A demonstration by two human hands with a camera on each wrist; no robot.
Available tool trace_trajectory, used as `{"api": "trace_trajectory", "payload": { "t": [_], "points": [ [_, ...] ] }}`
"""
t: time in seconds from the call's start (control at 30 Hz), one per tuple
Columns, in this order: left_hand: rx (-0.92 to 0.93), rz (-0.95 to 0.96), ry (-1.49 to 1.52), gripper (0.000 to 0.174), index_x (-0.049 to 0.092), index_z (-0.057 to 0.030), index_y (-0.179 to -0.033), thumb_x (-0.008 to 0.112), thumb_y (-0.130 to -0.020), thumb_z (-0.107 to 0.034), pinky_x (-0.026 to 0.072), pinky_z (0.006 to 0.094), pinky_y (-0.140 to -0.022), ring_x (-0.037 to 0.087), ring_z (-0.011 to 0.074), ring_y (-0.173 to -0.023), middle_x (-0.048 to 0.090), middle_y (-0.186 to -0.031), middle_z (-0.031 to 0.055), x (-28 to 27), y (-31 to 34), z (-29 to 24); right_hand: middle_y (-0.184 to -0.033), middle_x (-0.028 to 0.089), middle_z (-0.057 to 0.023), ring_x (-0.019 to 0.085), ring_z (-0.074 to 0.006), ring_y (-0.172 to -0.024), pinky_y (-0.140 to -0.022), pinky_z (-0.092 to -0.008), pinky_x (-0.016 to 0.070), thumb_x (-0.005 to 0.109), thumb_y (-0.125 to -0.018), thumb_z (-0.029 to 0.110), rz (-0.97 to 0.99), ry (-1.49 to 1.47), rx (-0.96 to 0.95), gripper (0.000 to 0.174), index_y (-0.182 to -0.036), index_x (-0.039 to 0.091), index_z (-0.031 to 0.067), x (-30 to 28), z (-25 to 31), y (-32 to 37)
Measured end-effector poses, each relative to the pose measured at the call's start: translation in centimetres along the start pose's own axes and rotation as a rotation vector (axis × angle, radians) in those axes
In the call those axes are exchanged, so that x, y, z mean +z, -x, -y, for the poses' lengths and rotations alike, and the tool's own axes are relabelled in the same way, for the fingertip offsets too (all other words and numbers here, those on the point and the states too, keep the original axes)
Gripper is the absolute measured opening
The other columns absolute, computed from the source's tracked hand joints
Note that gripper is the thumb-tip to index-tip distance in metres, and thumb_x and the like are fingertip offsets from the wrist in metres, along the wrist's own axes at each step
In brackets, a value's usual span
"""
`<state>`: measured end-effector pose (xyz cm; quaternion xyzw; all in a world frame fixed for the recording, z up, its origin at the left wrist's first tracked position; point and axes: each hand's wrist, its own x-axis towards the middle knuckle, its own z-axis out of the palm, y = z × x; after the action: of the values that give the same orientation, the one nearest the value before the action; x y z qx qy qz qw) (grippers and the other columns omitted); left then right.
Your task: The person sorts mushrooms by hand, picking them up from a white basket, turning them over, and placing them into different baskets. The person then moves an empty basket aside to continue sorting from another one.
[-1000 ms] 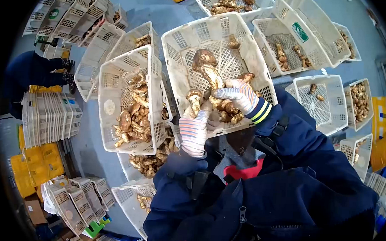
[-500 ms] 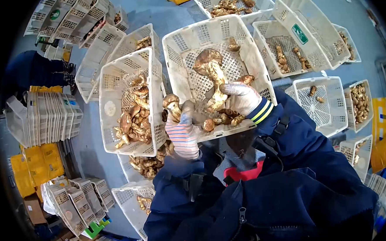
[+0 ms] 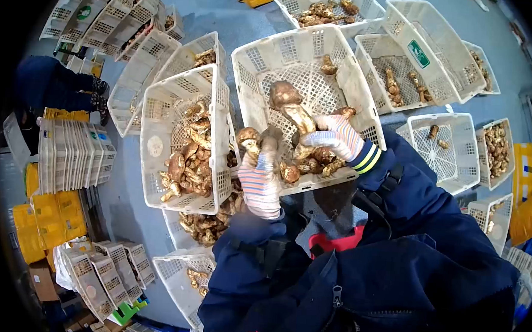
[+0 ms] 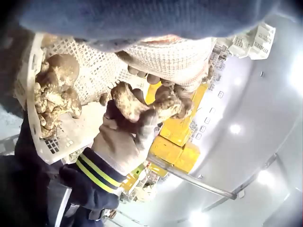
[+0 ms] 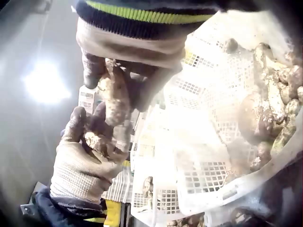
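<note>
My left hand (image 3: 260, 182), in a striped knit glove, grips a brown-capped mushroom (image 3: 248, 140) at the near left rim of a white plastic crate (image 3: 266, 56). In a matching glove, my right hand (image 3: 341, 139) pinches the stem of a larger mushroom (image 3: 294, 112) with a broad brown cap. That mushroom tilts over the crate's lattice floor, its cap pointing away from me. Several more mushrooms (image 3: 320, 163) lie below the right hand at the near end of the crate. In the right wrist view the two hands are close together, the left hand (image 5: 85, 165) below.
Left of this crate stands another crate (image 3: 149, 118) heaped with mushrooms. Crates (image 3: 442, 124) holding a few mushrooms stand on the right. Stacked crates (image 3: 74, 156), yellow boxes (image 3: 52, 218) and another person's legs (image 3: 71, 89) are farther left.
My left hand has drawn back to the left with its mushroom, away from my right hand, then returned slightly. The right hand keeps the large mushroom over the crate, its fingers shifting on the stem.
</note>
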<state>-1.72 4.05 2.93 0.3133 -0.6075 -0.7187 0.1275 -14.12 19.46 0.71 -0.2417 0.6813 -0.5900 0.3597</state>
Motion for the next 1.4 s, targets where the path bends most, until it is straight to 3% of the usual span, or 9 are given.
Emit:
{"api": "trace_trajectory", "payload": {
  "t": [0.17,0.33,0.4,0.5,0.7,0.9,1.13,1.23,1.4],
  "points": [
    [0.182,0.023,-0.16,0.04,0.059,0.0031,-0.11,0.069,-0.084,-0.025,0.0468,0.0262,-0.068,0.055,0.0097,-0.076,0.065,-0.095,0.0046,0.9,0.3,-0.3,-0.085,0.061,-0.0186,0.058,-0.0343,-0.087,-0.076,-0.0439,0.0447,0.066,-0.075,0.047,-0.289,0.978,-0.283,0.047,-0.087,0.06,0.0022,2.9,2.1,0.5],
    [0.29,0.076,-0.345,0.038,0.059,0.0044,-0.107,0.07,-0.081,-0.021,0.0479,0.0304,-0.074,0.058,0.0155,-0.081,0.065,-0.096,0.007,-0.5,0.2,0.8,-0.085,0.056,-0.0155,0.055,-0.034,-0.085,-0.076,-0.0447,0.0429,0.069,-0.07,0.044,-0.176,1.085,-0.396,0.048,-0.089,0.057,0.0021,4.3,3.1,1.5],
    [-0.022,-0.018,0.179,0.035,0.059,0.0025,-0.106,0.07,-0.081,-0.019,0.0498,0.0308,-0.071,0.058,0.0156,-0.076,0.064,-0.09,0.0053,0.1,0.0,0.4,-0.092,0.057,-0.0162,0.055,-0.0355,-0.09,-0.081,-0.0443,0.0426,0.069,-0.07,0.043,-0.16,1.029,-0.483,0.05,-0.094,0.058,-0.0004,4.4,2.8,1.5],
    [0.786,0.058,-1.401,0.03,0.056,0.0002,-0.111,0.057,-0.089,-0.02,0.0496,0.0294,-0.07,0.059,0.0161,-0.071,0.062,-0.084,0.0047,-3.4,0.1,0.9,-0.094,0.058,-0.0187,0.056,-0.0369,-0.092,-0.082,-0.0433,0.0445,0.07,-0.072,0.04,-0.158,0.858,-0.481,0.052,-0.1,0.058,-0.0015,4.3,1.9,1.4],
    [0.732,-0.002,-0.905,0.041,0.056,-0.0015,-0.111,0.059,-0.081,-0.028,0.0494,0.0323,-0.071,0.059,0.0213,-0.074,0.061,-0.088,0.0082,-3.6,-1.1,2.1,-0.086,0.061,-0.023,0.06,-0.0335,-0.08,-0.072,-0.04,0.0468,0.066,-0.08,0.045,0.065,0.487,0.026,0.053,-0.099,0.056,-0.003,3.1,1.9,0.7],
    [0.785,-0.058,-1.07,0.05,0.058,-0.0083,-0.118,0.069,-0.071,-0.021,0.0503,0.0364,-0.069,0.062,0.0305,-0.073,0.064,-0.09,0.0164,-4.8,-1.7,3.4,-0.08,0.063,-0.0155,0.059,-0.0254,-0.072,-0.067,-0.0362,0.0463,0.068,-0.082,0.033,0.145,-0.098,-0.043,0.04,-0.096,0.058,-0.0025,3.7,0.0,0.9],
    [0.737,0.095,-0.802,0.048,0.053,-0.0044,-0.126,0.059,-0.079,0.003,0.0517,0.0304,-0.07,0.062,0.0215,-0.081,0.064,-0.103,0.0162,-3.9,-1.6,2.8,-0.075,0.059,-0.0177,0.059,-0.0336,-0.071,-0.065,-0.04,0.0459,0.068,-0.077,0.037,-0.047,0.507,-0.137,0.039,-0.089,0.06,0.0007,3.3,2.1,1.4],
    [0.391,0.174,-0.088,0.036,0.055,0.0026,-0.12,0.055,-0.084,0.003,0.0523,0.031,-0.072,0.062,0.0182,-0.084,0.064,-0.104,0.0136,-2.6,-1.3,2.9,-0.078,0.06,-0.0167,0.06,-0.036,-0.076,-0.069,-0.0437,0.0466,0.068,-0.075,0.039,-0.215,0.766,-0.54,0.04,-0.085,0.06,0.0011,3.8,2.2,2.1],
    [-0.019,0.234,0.293,0.029,0.057,0.0055,-0.112,0.058,-0.091,-0.014,0.053,0.0339,-0.08,0.063,0.0209,-0.089,0.064,-0.1,0.0128,-2.8,-1.5,1.3,-0.074,0.06,-0.0165,0.06,-0.035,-0.071,-0.065,-0.0411,0.0467,0.068,-0.075,0.042,-0.087,0.669,-0.493,0.045,-0.087,0.061,-0.0004,3.5,2.8,2.1]
  ]
}}
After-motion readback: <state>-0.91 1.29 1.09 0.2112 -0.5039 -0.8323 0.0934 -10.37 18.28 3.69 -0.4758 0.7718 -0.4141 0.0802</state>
